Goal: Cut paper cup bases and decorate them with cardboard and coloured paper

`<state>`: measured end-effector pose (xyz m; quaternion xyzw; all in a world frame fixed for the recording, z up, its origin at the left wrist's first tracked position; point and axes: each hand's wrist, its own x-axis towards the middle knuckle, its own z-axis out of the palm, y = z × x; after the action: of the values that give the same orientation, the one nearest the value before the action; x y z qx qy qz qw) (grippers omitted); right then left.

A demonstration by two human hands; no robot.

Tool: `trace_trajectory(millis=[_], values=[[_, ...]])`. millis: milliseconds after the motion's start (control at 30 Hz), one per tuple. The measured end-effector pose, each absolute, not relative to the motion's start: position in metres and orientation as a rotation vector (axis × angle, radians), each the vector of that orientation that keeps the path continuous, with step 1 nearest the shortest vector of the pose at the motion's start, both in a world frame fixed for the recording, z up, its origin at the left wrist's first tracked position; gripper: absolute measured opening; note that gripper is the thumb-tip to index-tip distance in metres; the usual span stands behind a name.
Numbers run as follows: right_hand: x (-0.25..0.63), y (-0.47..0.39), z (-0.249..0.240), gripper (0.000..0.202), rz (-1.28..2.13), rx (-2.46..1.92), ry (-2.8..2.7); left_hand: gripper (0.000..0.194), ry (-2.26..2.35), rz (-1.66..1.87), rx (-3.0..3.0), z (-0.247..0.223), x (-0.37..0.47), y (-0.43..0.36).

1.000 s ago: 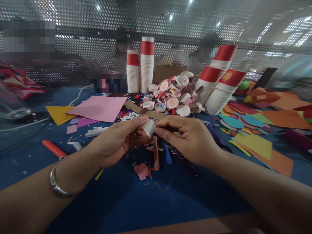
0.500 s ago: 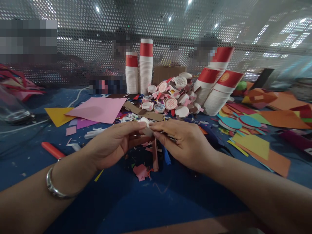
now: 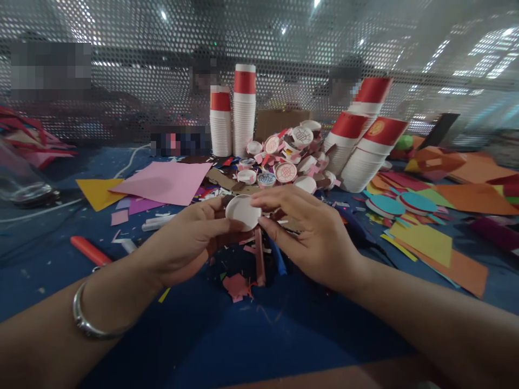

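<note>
A perforated screen [image 3: 162, 38] spans the far side, and before it spreads a blue surface [image 3: 259, 337] littered with paper. Over its middle are two bare hands. The right hand [image 3: 308, 232] has loosely curled fingers, their tips at the right edge of a white disc [image 3: 242, 215] and the thumb beside that edge; I cannot tell how firmly this grip bears on it. The left hand [image 3: 190, 232] has a closed grip on the disc's left side, thumb over its face and fingers behind.

Far beyond the hands, two upright cup stacks [image 3: 244, 121] stand to the left, and leaning cup stacks [image 3: 367, 162] to the right. Between them lies a pile of round paper pieces [image 3: 286, 173], some patterned in red or blue. A pink sheet [image 3: 166, 182] lies far left of the hands; an orange sheet [image 3: 472, 267] lies right, partly under a yellow sheet [image 3: 425, 243]. A silver bracelet [image 3: 83, 324] circles the left wrist. Two turquoise discs [image 3: 385, 205] sit side by side on the right, and a red handle [image 3: 90, 250] lies left. The held white disc is above the surface, between both hands, its pale face turned near. Nearer still lies a small pink scrap [image 3: 236, 286].
</note>
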<state>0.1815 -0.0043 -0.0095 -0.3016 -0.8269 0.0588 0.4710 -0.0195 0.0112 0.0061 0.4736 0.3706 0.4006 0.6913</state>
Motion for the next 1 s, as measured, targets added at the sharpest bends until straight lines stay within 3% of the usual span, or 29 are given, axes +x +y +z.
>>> trace_trajectory(millis=[300, 800, 1000], values=[[0.183, 0.000, -0.014, 0.023, 0.445, -0.851, -1.924, 0.027, 0.887, 1.027, 1.325, 0.000, -0.021, 0.011], [0.184, -0.003, -0.009, 0.009, 0.392, -0.825, -1.935, 0.028, 1.071, 1.053, 1.750, 0.013, -0.023, 0.004], [0.184, -0.002, -0.009, 0.006, 0.369, -0.835, -1.920, 0.032, 1.019, 1.006, 1.646, 0.010, -0.025, 0.006]])
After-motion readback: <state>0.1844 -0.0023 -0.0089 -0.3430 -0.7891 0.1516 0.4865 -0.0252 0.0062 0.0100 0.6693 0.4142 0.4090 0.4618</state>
